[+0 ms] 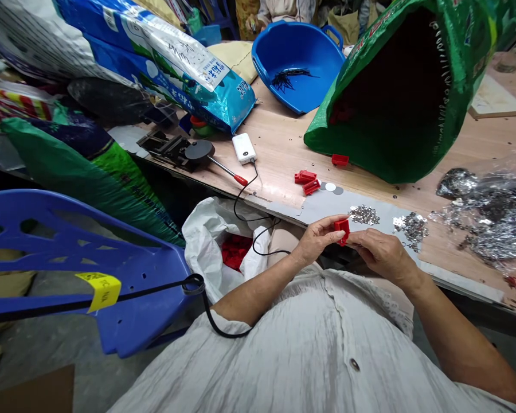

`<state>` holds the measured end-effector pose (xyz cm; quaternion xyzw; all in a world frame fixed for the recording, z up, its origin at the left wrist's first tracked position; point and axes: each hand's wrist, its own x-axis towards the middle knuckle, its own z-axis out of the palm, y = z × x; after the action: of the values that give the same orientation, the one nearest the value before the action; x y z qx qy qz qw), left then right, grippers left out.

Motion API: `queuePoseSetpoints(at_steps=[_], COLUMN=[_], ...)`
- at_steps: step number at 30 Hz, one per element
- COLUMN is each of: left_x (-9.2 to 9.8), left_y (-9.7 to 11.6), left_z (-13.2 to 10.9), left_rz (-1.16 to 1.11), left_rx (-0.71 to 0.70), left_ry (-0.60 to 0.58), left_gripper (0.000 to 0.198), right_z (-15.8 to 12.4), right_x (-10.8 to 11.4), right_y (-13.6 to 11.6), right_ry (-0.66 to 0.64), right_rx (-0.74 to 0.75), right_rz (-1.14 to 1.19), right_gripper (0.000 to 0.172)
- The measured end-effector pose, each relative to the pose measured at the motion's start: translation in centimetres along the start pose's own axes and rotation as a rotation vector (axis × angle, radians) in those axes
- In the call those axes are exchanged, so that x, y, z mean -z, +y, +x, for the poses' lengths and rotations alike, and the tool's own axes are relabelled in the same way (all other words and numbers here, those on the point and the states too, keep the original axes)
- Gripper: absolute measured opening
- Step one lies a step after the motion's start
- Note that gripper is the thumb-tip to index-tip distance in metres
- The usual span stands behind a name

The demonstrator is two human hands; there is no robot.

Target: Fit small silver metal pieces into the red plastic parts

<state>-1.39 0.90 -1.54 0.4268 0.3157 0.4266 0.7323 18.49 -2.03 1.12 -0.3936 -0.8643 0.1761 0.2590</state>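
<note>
A small red plastic housing [342, 231] is pinched between the thumb and fingers of my left hand [320, 236], over the table's front edge. My right hand [380, 252] is closed, its fingertips touching or almost touching the housing's right side; whatever they hold is too small to make out. Just beyond my hands lies a pile of small silvery metal pieces [364, 214] on a grey sheet, with a second metal pile [413, 227] to its right. Several more red housings [308, 180] lie on the table farther back.
A green sack [327, 129] gapes open on the table, beside a blue basin [298, 103] with thin black pieces. A white power bank [243, 148] trails a black cable. Left are a red-handled metal tool [200, 150] and a blue chair [146, 269]. A plastic bag of metal parts [499, 212] lies right.
</note>
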Motion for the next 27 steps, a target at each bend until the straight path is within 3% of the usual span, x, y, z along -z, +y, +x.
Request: queuePoseSetpoints(at_steps=[10,27], left_x=[-0.2,-0.8], left_y=[-0.2,0.4], left_z=[-0.1,-0.4], left_rz=[-0.051,-0.338], left_rx=[0.035,0.163], left_ry=[0.025,0.041], left_gripper=[0.047,0.048], right_z=[-0.1,0.6], right_x=[-0.3,-1.2], right_y=[0.1,-0.1], right_ry=[-0.001,0.153], right_rx=[0.022,-0.165], right_rz=[0.012,0.601], right_gripper=[0.028,0.006])
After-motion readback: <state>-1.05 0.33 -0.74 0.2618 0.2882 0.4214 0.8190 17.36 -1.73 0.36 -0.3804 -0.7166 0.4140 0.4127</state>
